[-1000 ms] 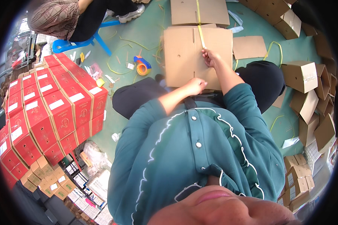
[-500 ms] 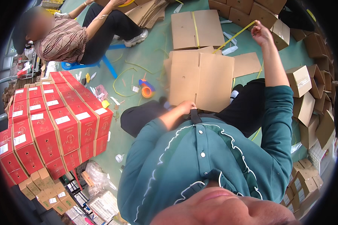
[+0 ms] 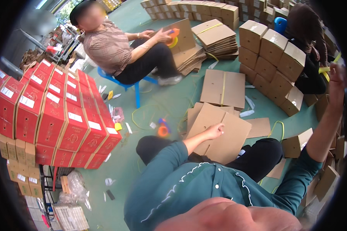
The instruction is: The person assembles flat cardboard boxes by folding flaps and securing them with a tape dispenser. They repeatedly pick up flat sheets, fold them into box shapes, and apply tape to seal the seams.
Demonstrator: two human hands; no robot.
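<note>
A flat folded cardboard carton [image 3: 229,138] lies tilted across my lap. My left hand [image 3: 214,131] is over it with fingers curled; what they hold, if anything, does not show. At the far right my right hand [image 3: 338,75] is raised, arm stretched out, smeared by motion near the picture's rim. Something yellow [image 3: 324,70] shows beside it, but I cannot tell whether the hand holds it. A yellow strap [image 3: 283,129] forms a loop on the floor near my right knee. Beyond my lap lies a flat carton stack [image 3: 216,87] with a yellow strap around it.
Red cartons [image 3: 75,115] are stacked at left. On a blue stool [image 3: 137,90], a co-worker [image 3: 110,48] holds an orange tape dispenser [image 3: 174,34]. Another dispenser [image 3: 164,129] lies on the floor. Brown boxes [image 3: 270,63] stand ahead right; another person [image 3: 304,42] is behind them.
My left hand has moved from the carton's near edge to above its middle. My right hand has swung outward right, from holding the yellow strap. The carton has turned, and the view has shifted.
</note>
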